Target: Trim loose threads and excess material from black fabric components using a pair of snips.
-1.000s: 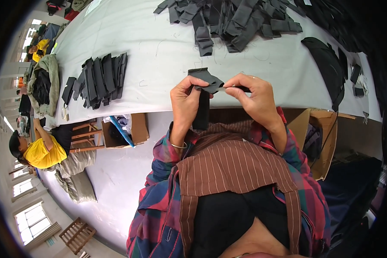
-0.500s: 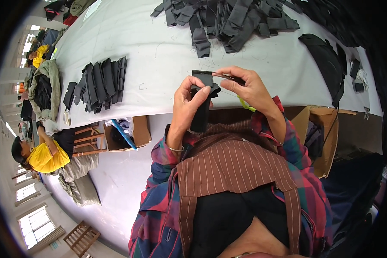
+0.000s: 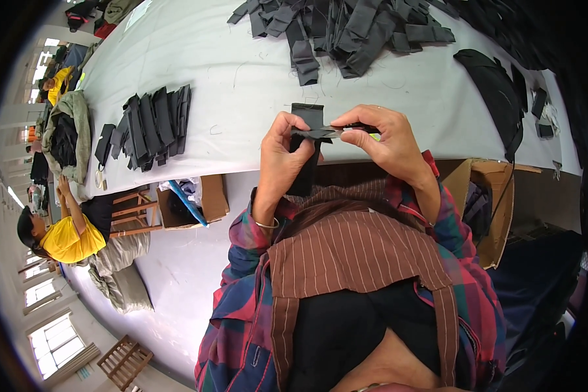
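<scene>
Near the table's front edge, my left hand (image 3: 281, 151) pinches a black fabric strip (image 3: 308, 114) between thumb and fingers. The strip's flat end sticks out beyond the fingers, its middle is folded over, and its tail hangs towards my apron. My right hand (image 3: 391, 140) is closed around small dark thread snips (image 3: 355, 126). Their pale blade tips touch or lie close against the folded part of the strip; the exact contact is too small to tell.
A loose heap of black strips (image 3: 353, 32) lies at the far side of the white table (image 3: 242, 78). A row of overlapping strips (image 3: 151, 127) is at the left, a curved black piece (image 3: 493, 91) at the right. Cardboard boxes (image 3: 489, 215) stand below. A person in yellow (image 3: 75, 242) sits at left.
My right hand has turned and brought the snips left against the strip. My left hand has shifted slightly. The person in yellow has raised an arm.
</scene>
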The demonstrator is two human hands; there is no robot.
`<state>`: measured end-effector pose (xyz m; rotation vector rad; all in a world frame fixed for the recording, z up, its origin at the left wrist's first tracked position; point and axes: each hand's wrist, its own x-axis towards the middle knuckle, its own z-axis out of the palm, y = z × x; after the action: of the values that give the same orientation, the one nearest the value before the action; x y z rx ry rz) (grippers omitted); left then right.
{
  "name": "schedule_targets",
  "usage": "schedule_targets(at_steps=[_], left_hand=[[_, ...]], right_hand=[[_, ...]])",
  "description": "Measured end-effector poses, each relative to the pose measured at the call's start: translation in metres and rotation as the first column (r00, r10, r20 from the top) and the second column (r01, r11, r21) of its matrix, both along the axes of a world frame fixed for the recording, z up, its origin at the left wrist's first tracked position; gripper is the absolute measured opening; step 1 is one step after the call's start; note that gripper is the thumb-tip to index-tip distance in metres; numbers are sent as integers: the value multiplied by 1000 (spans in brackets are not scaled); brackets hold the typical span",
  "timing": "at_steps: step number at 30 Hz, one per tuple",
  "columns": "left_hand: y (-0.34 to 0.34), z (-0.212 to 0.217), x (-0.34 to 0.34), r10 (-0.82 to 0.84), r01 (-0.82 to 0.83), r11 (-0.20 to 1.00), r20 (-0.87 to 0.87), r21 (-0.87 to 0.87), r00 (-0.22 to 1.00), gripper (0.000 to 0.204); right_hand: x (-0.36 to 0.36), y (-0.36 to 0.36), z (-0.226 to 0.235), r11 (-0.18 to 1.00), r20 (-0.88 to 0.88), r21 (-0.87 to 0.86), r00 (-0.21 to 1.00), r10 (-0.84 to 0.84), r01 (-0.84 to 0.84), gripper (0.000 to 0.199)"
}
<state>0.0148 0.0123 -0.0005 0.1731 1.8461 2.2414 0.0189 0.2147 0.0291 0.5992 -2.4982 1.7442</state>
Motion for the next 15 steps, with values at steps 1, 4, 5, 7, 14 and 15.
schedule_targets(at_steps=[1,4,5,7,14,15], left_hand=[[-1,0,0,-3,3,999,-5,-46,1000,20],[-6,-8,-2,1,-20,987,-120,-160,993,17],[-8,-12,-4,-2,-51,973,-230,-224,973,16],[-9,-12,-5,0,-52,975,-232,-217,973,17],[-4,-15,-7,24,-33,999,-183,-43,983,23],[-3,-14,-7,23,-31,999,-183,-44,983,23]], right_hand=[[-1,0,-3,1000,0,0,1000,0,0,18],[-2,-1,-11,984,61,-177,998,9,2,15],[-2,-1,-10,984,65,-176,998,23,-11,14],[-1,-1,-6,984,71,-174,997,37,-24,14],[4,-5,-4,995,19,35,996,91,-92,13],[5,-6,-5,995,17,44,996,87,-88,13]])
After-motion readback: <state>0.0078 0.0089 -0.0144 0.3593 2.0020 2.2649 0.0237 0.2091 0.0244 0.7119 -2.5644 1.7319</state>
